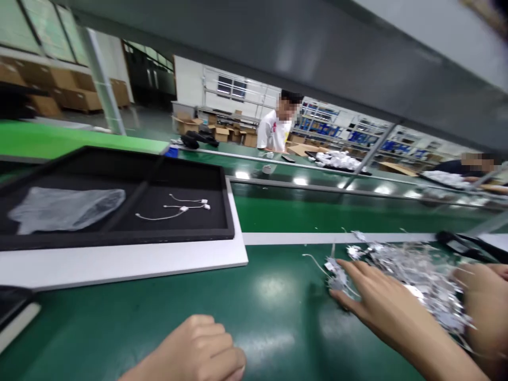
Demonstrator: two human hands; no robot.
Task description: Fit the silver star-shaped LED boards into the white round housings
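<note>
My right hand (369, 291) has its thumb and fingers closed about a small silver part with thin white wires (336, 274), near the left edge of a heap. That heap of silver parts (416, 270) spreads over the green tabletop to the right. At the bottom, my left hand (202, 352) is curled into a fist; its palm side is hidden, so I cannot see what it holds, if anything. In the black tray (204, 227) at the left lie three thin white wires with small white ends (166, 214) and a clear plastic bag (71, 209).
Another person's blurred hand (482, 301) reaches to the heap's right side. A white board (130, 267) lies under the tray. A grey shelf (278, 39) hangs overhead. Across the bench, a person in a white shirt (273, 131) is near white pieces (337, 160).
</note>
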